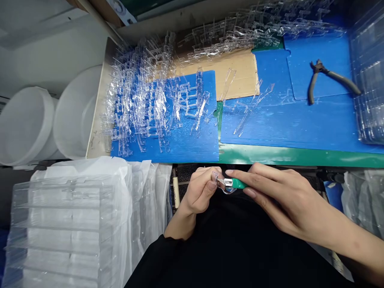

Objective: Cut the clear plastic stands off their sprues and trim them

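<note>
Your left hand (199, 190) pinches a small clear plastic piece (224, 188) between thumb and fingers, while your right hand (273, 194) grips a green-handled craft knife (238, 183), its metal end touching that piece, both over your black top (231, 236), just short of the table's green edge (285, 155); clear plastic parts (144, 100) heap on a blue board (192, 146) ahead, side-cutting pliers (327, 80) further right
</note>
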Demonstrator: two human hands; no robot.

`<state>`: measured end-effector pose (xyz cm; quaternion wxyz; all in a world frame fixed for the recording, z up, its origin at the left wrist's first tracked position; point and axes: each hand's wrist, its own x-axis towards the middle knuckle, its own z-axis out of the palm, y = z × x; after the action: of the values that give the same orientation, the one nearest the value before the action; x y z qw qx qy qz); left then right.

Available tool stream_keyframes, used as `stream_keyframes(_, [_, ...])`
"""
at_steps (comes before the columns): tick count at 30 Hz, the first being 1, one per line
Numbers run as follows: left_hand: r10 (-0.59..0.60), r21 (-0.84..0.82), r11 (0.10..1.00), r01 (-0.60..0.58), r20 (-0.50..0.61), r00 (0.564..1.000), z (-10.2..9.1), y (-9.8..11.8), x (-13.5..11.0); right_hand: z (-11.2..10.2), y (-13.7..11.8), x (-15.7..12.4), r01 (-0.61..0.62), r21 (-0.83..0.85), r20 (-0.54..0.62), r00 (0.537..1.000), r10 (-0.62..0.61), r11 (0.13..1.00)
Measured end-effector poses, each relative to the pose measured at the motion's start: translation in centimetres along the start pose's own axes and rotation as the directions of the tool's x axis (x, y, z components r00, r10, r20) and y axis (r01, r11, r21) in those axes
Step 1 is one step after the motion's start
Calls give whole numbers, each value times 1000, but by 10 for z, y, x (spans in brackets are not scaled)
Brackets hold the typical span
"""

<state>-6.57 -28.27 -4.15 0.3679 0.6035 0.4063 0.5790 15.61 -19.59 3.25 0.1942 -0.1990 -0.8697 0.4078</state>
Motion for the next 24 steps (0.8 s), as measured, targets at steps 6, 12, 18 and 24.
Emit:
stream_keyframes(6, [-18, 58, 998, 17, 20, 1000, -2, 0, -1, 5, 0, -1, -108, 25, -68, 992, 110, 994])
stream_keyframes(12, [-47, -30, 998, 47, 10, 999, 0, -2, -4, 8, 10, 3, -214, 129, -101, 969, 227, 968])
stream_keyframes(18, [-125, -37, 992, 124, -7, 992, 1, 2, -7, 11, 2, 9, -323, 489, -6, 928, 373, 810])
stream_keyframes(24, [-73, -7, 997, 73, 32, 997, 3, 8, -4, 16, -3, 18, -343, 827, 191, 917, 350, 446])
